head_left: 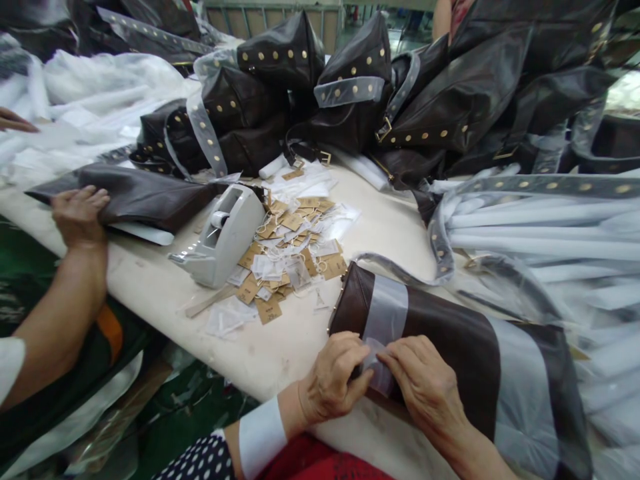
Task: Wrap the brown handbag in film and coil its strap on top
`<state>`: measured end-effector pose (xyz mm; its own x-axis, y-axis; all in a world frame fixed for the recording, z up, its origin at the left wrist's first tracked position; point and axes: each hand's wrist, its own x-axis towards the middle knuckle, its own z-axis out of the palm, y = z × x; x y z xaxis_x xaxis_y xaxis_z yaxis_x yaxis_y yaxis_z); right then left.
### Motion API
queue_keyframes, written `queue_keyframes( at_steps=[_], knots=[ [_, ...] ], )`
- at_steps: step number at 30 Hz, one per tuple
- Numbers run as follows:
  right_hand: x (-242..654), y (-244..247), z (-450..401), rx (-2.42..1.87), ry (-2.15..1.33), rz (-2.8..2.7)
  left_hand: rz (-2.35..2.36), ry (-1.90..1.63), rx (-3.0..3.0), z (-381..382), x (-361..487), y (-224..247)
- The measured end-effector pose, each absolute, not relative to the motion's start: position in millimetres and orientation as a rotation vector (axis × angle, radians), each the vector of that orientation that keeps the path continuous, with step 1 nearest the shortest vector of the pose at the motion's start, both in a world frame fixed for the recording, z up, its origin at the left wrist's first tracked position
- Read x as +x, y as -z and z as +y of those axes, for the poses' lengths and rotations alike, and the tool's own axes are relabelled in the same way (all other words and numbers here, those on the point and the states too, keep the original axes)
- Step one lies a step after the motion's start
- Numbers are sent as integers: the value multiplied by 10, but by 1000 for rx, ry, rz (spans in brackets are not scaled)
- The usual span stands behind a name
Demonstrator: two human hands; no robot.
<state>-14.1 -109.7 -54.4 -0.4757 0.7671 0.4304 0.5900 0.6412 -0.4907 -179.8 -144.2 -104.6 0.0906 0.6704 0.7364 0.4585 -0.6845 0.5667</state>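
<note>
Dark brown leather handbag lay flat along the bench's near edge, crossed by 2 translucent film bands, presumably so the surface backed it under pressure. Left hand and right hand pinched a film flap between fingertips, seemingly for control. A tape dispenser stood near that edge, likely for easy reach, with cardboard tags heaped beside it.

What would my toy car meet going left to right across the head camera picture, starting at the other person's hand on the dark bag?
Co-worker's hand → grey tape dispenser → pile of tags → left hand → right hand → white rolls.
</note>
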Motion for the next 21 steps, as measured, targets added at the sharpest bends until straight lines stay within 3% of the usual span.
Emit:
queue_keyframes(
  at_steps=[7,21],
  knots=[
    [-149,549,-1092,-1064,-418,-2215,984,-1276,2764,-1510,-1911,873],
    [-181,595,-1104,-1094,-220,-2259,1069,-1030,2899,-1548,-1946,896]
  ],
)
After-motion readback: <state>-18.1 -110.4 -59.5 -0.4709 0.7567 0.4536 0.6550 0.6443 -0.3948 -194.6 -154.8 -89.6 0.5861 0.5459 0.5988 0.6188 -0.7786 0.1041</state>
